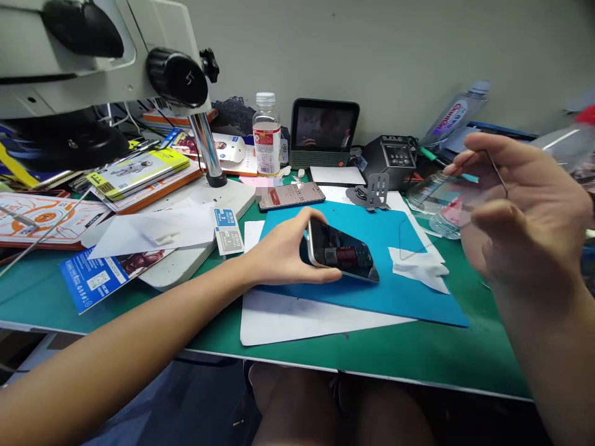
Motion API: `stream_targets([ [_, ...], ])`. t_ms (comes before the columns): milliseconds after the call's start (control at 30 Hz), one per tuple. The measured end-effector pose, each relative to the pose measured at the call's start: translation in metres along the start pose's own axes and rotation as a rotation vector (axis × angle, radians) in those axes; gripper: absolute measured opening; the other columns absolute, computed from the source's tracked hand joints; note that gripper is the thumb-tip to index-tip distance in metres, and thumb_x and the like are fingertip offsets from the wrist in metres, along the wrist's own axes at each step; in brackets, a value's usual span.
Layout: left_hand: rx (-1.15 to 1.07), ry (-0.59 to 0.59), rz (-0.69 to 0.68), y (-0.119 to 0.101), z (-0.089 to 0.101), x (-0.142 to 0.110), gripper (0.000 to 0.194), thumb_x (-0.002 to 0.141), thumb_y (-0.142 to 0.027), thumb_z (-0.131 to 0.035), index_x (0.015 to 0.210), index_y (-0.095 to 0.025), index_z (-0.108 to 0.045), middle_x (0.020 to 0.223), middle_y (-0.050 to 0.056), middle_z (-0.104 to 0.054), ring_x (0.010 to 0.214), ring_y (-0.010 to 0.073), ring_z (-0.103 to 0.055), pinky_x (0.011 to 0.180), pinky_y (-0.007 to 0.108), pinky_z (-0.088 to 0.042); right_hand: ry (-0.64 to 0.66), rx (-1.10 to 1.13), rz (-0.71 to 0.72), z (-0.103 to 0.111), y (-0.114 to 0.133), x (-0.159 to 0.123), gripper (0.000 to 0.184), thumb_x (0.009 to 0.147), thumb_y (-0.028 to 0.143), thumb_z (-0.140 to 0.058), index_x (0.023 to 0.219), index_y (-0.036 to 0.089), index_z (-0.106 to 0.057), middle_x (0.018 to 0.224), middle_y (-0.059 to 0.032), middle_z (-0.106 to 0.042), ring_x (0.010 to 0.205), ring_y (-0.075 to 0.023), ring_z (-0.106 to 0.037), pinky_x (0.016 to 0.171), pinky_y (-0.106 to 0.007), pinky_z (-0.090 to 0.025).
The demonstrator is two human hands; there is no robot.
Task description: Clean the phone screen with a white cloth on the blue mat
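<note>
In the head view, the phone [348, 251] is over the blue mat [383, 229], tipped on a slant. Its front is black, flat and shiny like a mirror, with a dark red patch showing in it. Its side is pale and smooth, and its corners are round. I cannot tell if its low end touches the mat. The left hand [295, 253] is curled around one end, thumb on the near side and fingers on the far side. The right hand [534, 210] is up in the air, well apart from the phone. Its fingers and thumb are bent close together, holding a thin clear sheet [496, 174] with a dark line on one edge.

The mat is flat and smooth. Under it is white paper [316, 319], then the green tabletop [469, 359]. A soft, crumpled white wipe [421, 270] lies on the mat's right side. Behind the mat lies another phone [292, 196] with a pinkish screen. Farther back stands a see-through plastic bottle [267, 139] with a white cap. On the left, a microscope [139, 56] has a round, shiny metal pole.
</note>
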State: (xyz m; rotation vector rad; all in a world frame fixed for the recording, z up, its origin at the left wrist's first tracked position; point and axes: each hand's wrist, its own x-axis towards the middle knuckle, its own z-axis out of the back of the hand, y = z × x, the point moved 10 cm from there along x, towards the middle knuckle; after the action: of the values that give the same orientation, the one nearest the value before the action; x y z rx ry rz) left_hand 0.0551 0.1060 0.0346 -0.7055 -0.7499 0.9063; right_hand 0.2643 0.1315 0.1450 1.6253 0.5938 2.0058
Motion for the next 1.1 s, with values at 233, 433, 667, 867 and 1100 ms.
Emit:
stream_targets([
  [233, 0.174, 0.095, 0.135, 0.001, 0.001, -0.009, 0.064, 0.068, -0.053, -0.079, 0.116, -0.021, -0.051, 0.111, 0.007, -0.066, 0.1, 0.029, -0.064, 0.084, 0.042, -0.052, -0.209, 0.279, -0.344, 0.03, -0.068, -0.003, 0.053, 0.056, 0.055, -0.092, 0.095, 0.027, -0.068, 0.095, 0.0001, -0.063, 0.103, -0.0194, -0.064, 0.111, -0.039, -0.041],
  [433, 0.179, 0.187, 0.109, 0.009, -0.01, -0.023, 0.067, 0.071, -0.054, -0.078, 0.123, -0.022, -0.051, 0.121, 0.008, -0.06, 0.107, 0.0288, -0.061, 0.092, 0.042, -0.052, 0.05, 0.208, -0.638, 0.017, -0.105, -0.044, 0.054, 0.063, 0.05, -0.089, 0.107, 0.029, -0.065, 0.115, -0.0046, -0.07, 0.127, -0.0287, -0.06, 0.115, -0.05, -0.039],
  [667, 0.228, 0.183, 0.044, 0.008, -0.016, -0.023, 0.065, 0.071, -0.051, -0.078, 0.123, -0.021, -0.052, 0.119, 0.009, -0.055, 0.116, 0.0299, -0.053, 0.101, 0.046, -0.049, 0.397, -0.211, -0.66, 0.038, -0.132, -0.061, 0.095, 0.066, 0.058, -0.082, 0.148, 0.029, -0.044, 0.138, -0.0129, -0.06, 0.135, -0.0344, -0.051, 0.112, -0.054, -0.042],
  [867, 0.264, 0.188, 0.015, 0.004, -0.019, -0.024, 0.063, 0.071, -0.053, -0.078, 0.12, -0.022, -0.053, 0.119, 0.009, -0.057, 0.121, 0.0317, -0.046, 0.101, 0.048, -0.048, 0.441, -0.401, -0.582, 0.025, -0.123, -0.058, 0.084, 0.072, 0.058, -0.077, 0.144, 0.024, -0.052, 0.142, -0.0143, -0.058, 0.135, -0.0373, -0.05, 0.114, -0.058, -0.037],
  [1100, 0.299, 0.189, 0.008, 0.005, -0.018, -0.023, 0.063, 0.07, -0.058, -0.077, 0.118, -0.022, -0.057, 0.117, 0.01, -0.057, 0.12, 0.0343, -0.043, 0.101, 0.051, -0.045, 0.443, -0.771, -0.353, 0.037, -0.062, -0.098, 0.041, 0.086, 0.06, -0.062, 0.108, 0.027, -0.076, 0.113, -0.0101, -0.068, 0.111, -0.033, -0.063, 0.098, -0.053, -0.05],
])
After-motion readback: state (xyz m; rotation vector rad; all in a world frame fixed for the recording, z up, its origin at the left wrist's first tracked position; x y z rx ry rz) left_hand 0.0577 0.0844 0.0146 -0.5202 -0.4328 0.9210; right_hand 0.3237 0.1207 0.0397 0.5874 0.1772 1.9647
